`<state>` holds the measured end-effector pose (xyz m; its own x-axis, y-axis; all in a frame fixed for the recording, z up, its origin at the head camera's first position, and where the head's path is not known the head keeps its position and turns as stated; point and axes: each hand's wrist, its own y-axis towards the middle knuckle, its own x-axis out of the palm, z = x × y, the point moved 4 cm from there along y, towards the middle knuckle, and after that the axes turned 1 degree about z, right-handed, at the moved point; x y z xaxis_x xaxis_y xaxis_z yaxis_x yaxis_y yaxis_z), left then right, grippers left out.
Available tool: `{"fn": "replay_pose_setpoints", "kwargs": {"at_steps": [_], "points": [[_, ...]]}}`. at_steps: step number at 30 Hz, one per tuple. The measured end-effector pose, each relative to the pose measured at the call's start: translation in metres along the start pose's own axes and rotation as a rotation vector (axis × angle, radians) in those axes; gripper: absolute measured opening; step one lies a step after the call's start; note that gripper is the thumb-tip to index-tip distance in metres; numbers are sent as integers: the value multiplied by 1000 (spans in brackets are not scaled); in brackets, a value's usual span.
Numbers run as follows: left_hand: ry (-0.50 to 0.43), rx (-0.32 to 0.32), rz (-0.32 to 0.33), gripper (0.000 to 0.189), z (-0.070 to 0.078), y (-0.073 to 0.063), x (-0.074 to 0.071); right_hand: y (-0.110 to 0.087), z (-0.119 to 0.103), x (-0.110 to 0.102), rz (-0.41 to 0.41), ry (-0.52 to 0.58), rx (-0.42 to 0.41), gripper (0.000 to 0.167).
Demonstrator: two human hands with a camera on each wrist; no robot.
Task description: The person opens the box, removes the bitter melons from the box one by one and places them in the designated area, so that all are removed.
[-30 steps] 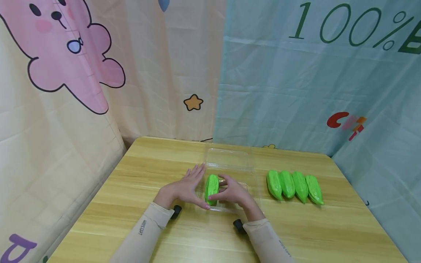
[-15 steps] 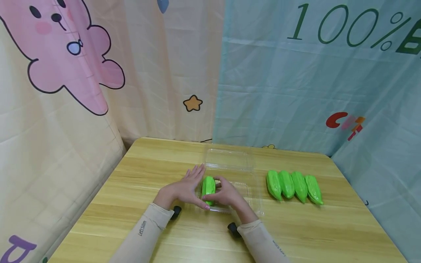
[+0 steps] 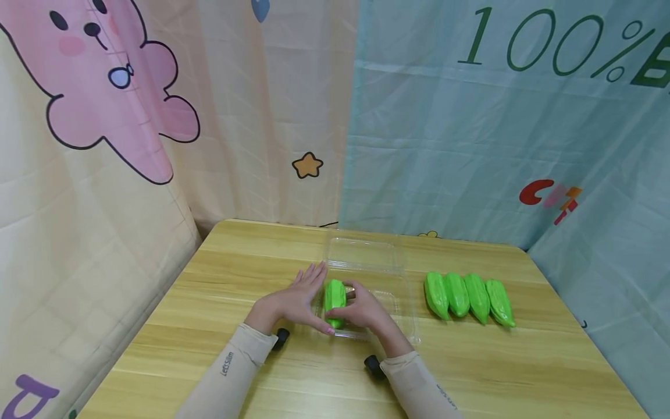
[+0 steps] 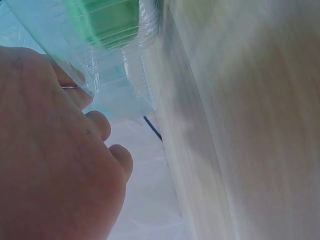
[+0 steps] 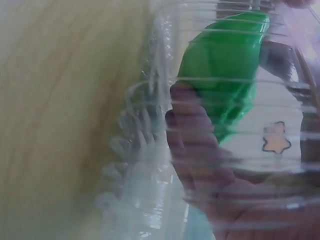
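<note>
A ridged green star fruit point(image 3: 335, 294) stands lengthwise in the left part of a clear plastic box point(image 3: 410, 308) with its lid point(image 3: 363, 251) folded back. My right hand point(image 3: 364, 309) reaches into the box from the right and grips the star fruit between thumb and fingers. Through the box wall, the right wrist view shows fingertips against the tapering star fruit point(image 5: 222, 60). My left hand point(image 3: 293, 302) steadies the box's left side, fingers extended and thumb spread toward the front edge. In the left wrist view, fingers of the left hand point(image 4: 55, 145) touch the clear plastic.
Several more green star fruits point(image 3: 458, 294) lie in a row on the wooden table point(image 3: 209, 326), right of the box. Printed curtains point(image 3: 262, 116) hang behind and beside the table. Black wrist mounts point(image 3: 374, 368) stick out inside both sleeves.
My right hand and the star fruit have shifted a little left inside the box, then slightly back right. The left hand, box and row of star fruits stay in place.
</note>
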<state>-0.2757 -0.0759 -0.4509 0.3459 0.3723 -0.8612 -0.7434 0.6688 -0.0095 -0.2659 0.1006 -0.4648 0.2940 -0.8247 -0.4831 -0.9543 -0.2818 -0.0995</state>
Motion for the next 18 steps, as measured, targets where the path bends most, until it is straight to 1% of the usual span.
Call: {"fn": "replay_pose_setpoints", "kwargs": {"at_steps": [9,13,18], "points": [[7,-33,-16,144,0,-1,0,-6,-9,-16,22,28,-9,93],[1,-44,-21,144,0,-2,0,-11,-13,-31,62,44,-13,93],[-6,-42,-25,145,1,-2,-1,-18,-12,-55,119,77,-21,92]]}}
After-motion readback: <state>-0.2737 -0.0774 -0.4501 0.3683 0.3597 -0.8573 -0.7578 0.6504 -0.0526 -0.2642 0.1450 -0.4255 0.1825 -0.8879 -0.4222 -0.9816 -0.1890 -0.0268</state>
